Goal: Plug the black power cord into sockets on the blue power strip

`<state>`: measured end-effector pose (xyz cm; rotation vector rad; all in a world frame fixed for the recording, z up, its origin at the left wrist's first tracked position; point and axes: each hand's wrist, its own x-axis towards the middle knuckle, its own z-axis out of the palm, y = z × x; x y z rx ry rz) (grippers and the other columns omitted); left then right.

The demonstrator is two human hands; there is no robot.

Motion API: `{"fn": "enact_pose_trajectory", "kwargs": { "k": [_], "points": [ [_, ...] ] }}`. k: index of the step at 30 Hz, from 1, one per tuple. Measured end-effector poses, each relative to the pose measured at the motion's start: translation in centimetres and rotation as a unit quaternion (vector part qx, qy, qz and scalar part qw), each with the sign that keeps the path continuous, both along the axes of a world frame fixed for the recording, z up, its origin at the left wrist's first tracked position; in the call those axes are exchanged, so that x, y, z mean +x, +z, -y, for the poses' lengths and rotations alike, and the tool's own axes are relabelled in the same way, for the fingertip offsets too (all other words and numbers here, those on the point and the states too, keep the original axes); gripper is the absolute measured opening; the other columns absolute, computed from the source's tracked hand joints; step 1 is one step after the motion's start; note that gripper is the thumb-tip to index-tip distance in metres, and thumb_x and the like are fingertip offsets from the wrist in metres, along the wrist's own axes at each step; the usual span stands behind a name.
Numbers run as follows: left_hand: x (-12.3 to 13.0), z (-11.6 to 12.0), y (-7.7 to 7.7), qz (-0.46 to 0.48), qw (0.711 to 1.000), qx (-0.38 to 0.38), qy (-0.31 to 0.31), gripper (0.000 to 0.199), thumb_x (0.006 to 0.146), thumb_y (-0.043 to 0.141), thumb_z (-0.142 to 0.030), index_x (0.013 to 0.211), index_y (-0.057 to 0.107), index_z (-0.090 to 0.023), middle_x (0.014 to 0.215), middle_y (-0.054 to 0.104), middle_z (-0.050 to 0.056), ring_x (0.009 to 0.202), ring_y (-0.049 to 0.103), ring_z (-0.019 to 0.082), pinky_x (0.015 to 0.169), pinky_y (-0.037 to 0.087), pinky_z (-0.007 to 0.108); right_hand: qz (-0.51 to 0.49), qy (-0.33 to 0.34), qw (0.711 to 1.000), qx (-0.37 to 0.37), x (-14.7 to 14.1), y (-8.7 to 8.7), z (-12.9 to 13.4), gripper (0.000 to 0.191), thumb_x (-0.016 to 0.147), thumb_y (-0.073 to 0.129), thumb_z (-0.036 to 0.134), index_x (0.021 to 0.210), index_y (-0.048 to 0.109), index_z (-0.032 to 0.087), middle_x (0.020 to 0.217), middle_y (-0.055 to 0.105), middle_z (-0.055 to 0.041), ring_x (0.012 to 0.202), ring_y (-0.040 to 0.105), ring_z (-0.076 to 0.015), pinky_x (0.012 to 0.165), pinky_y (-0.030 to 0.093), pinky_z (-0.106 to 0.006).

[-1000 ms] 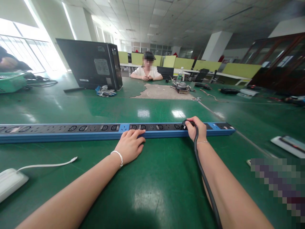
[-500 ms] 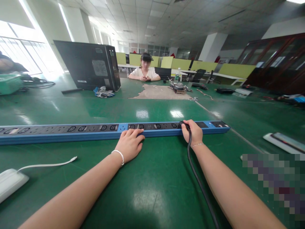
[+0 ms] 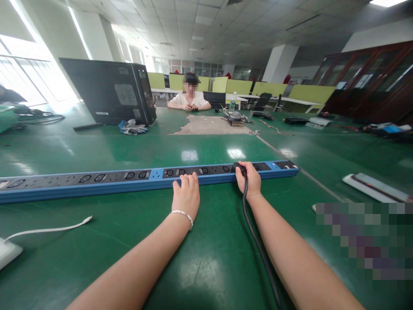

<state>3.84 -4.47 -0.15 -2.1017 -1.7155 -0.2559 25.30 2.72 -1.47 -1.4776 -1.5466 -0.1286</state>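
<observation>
A long blue power strip [image 3: 97, 192] with rows of black sockets lies across the green table. My right hand [image 3: 251, 181] is closed around a black plug [image 3: 238, 167] at a socket near the strip's right end; how deep the plug sits is hidden. From it a black cable [image 3: 258, 247] runs down toward me beside my right forearm. My left hand [image 3: 187, 196], wearing a bracelet, rests at the strip's front edge with its fingers laid over the top near the middle sockets. It holds nothing.
Behind the strip stand a black computer tower [image 3: 109, 92], gloves [image 3: 132, 127] and a bottle [image 3: 232, 102]. A person [image 3: 189, 100] sits across the table. A white cable [image 3: 48, 229] lies at front left, a flat white-edged device [image 3: 376, 187] at right.
My left hand has slid right along the strip relative to the sockets and turned more upright. My right hand stays on the plug. The whole view has shifted slightly.
</observation>
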Motion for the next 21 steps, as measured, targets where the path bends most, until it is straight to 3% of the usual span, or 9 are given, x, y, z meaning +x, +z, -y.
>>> {"fn": "enact_pose_trajectory", "kwargs": {
  "k": [4, 7, 16, 21],
  "points": [
    [-0.01, -0.17, -0.07, -0.027, 0.999, 0.009, -0.015, 0.049, 0.088, 0.023, -0.010, 0.133, 0.041, -0.004, 0.114, 0.055, 0.021, 0.109, 0.047, 0.028, 0.087, 0.040, 0.045, 0.045, -0.049, 0.998, 0.001, -0.04, 0.28, -0.07, 0.030, 0.080, 0.049, 0.038, 0.100, 0.062, 0.021, 0.094, 0.066, -0.0076, 0.086, 0.059, -0.0227, 0.076, 0.046, -0.034],
    [-0.39, -0.22, 0.08, -0.029, 0.999, 0.002, -0.024, 0.049, 0.088, 0.023, -0.010, 0.134, 0.039, -0.004, 0.110, 0.055, 0.020, 0.107, 0.048, 0.027, 0.086, 0.039, 0.043, 0.101, -0.085, 0.991, 0.021, 0.03, 0.42, -0.38, 0.028, 0.079, 0.052, 0.040, 0.092, 0.067, 0.021, 0.095, 0.066, -0.0097, 0.092, 0.056, -0.0256, 0.083, 0.042, -0.038],
    [-0.51, -0.08, 0.47, -0.047, 0.998, -0.013, -0.034, 0.051, 0.089, 0.027, -0.013, 0.140, 0.032, -0.014, 0.110, 0.055, 0.018, 0.105, 0.048, 0.027, 0.084, 0.039, 0.043, 0.106, 0.015, 0.994, -0.007, 0.66, -0.12, -0.88, 0.035, 0.086, 0.043, 0.037, 0.104, 0.066, 0.018, 0.110, 0.067, -0.0085, 0.113, 0.054, -0.0253, 0.097, 0.037, -0.042],
    [-0.63, -0.06, 0.49, -0.051, 0.998, -0.010, -0.035, 0.051, 0.089, 0.027, -0.014, 0.140, 0.033, -0.015, 0.109, 0.055, 0.017, 0.105, 0.047, 0.026, 0.084, 0.039, 0.042, 0.073, -0.031, 0.996, -0.032, 0.27, -0.53, -0.96, 0.037, 0.087, 0.043, 0.039, 0.109, 0.064, 0.018, 0.111, 0.066, -0.0107, 0.112, 0.055, -0.0247, 0.102, 0.029, -0.048]
  ]
}}
